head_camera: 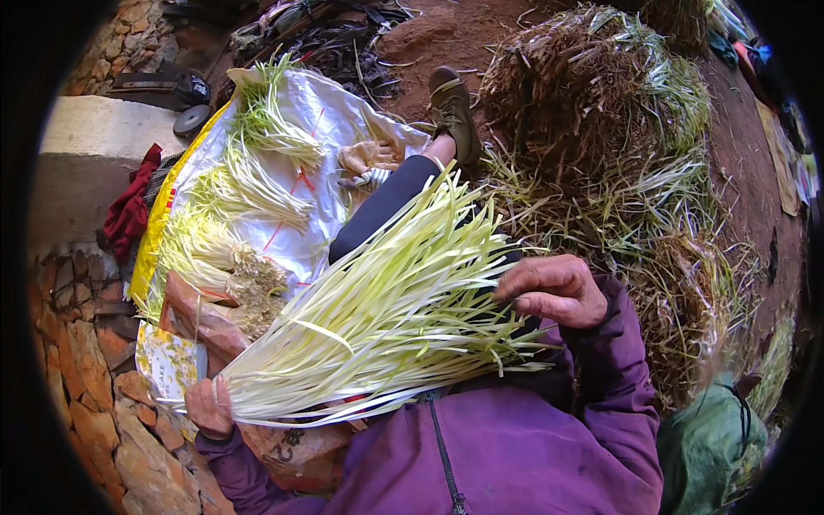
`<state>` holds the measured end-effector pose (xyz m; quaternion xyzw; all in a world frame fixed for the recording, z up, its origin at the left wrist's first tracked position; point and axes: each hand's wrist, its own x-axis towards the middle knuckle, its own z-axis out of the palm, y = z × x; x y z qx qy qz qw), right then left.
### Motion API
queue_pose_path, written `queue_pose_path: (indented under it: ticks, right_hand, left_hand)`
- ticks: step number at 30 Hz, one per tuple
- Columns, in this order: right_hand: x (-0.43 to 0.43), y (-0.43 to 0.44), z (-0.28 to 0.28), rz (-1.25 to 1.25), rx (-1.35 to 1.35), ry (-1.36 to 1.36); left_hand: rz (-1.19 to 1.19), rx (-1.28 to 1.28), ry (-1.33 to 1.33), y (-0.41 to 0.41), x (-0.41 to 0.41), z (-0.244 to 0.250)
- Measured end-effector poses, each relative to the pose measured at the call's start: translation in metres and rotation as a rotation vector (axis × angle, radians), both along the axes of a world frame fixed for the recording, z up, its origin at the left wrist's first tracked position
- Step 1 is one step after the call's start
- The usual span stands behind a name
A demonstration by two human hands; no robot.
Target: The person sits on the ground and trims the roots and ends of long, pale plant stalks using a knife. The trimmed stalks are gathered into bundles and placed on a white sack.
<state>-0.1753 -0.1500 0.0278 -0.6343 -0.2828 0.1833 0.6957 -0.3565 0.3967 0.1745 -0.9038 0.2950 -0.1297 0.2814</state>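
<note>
My left hand (209, 407) grips a large bunch of pale yellow-green chives (367, 309) by its white stem ends. The leaves fan out across my lap towards the right. By the leaf tips is my right hand (553, 290), its fingers curled and thumb close to them; whether a leaf is pinched there is not clear. Beyond the bunch, a white woven plastic sheet (257, 254) with a yellow edge holds smaller bundles of chives (270, 199). Several of these show cut stem ends (257, 290), with thin red ties among them.
A work glove (367, 158) lies on the sheet near my shoe (452, 112). Heaps of rooted, leafy plants (592, 90) and loose trimmings (682, 290) cover the ground at right. A green sack (711, 444) stands at lower right. Flat stones (90, 412) and a dark red cloth (132, 203) are at left.
</note>
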Motion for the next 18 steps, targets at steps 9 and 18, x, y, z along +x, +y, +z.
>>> queue_pose_path:
  ticks: [9,18]
  right_hand:
    - [-0.022,0.023,-0.039,-0.424,-0.499,-0.577]
    - [0.035,0.020,-0.023,-0.576,-0.405,-0.631]
  left_hand:
    - [-0.020,-0.016,0.011,0.000,0.011,-0.011]
    - [-0.026,-0.036,0.029,0.001,0.015,-0.014]
